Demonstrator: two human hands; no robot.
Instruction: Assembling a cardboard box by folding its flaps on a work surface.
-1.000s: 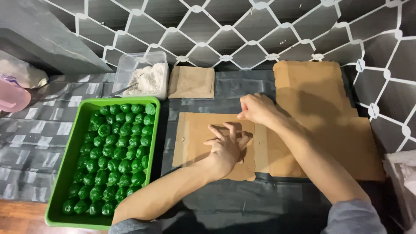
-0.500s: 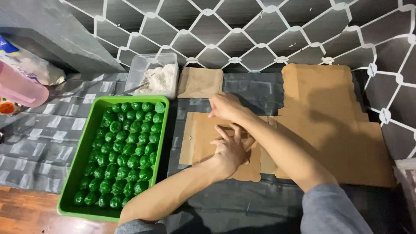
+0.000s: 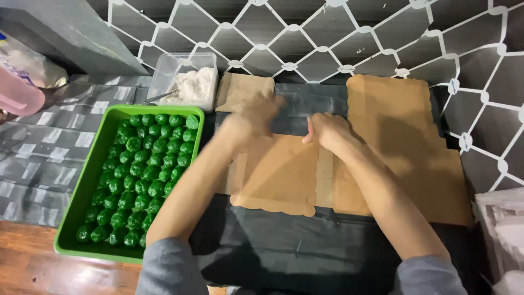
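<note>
In the head view, we had both hands down on a flat brown cardboard box blank (image 3: 284, 169) lying on the dark plastic sheet (image 3: 305, 246) that covered the work surface. Our left hand (image 3: 252, 117) was blurred at the blank's far left edge, fingers seemingly curled over the card; whether it gripped or only pressed, we could not tell. Our right hand (image 3: 326, 131) rested just beside it on the top edge near the middle crease, fingers bent down onto the card. The two hands were close but apart.

We judged the step in hand to be the folding of this blank along its creases, barely begun, since the card lay almost wholly flat. The next move seemed to call for one hand pinning the middle panel while the other lifted a side flap along its crease.

Counting what we saw: one blank under our hands; a stack of further blanks (image 3: 404, 136) to the right, touching it, their number hidden; one smaller folded piece of card (image 3: 243, 90) beyond our left hand; one green tray (image 3: 73, 205) to the left, holding many green balls (image 3: 144, 175), several dozen, in tight rows; one clear tub of white powder (image 3: 188, 82) behind the tray; one pink container (image 3: 19, 95) at the far left.
</note>
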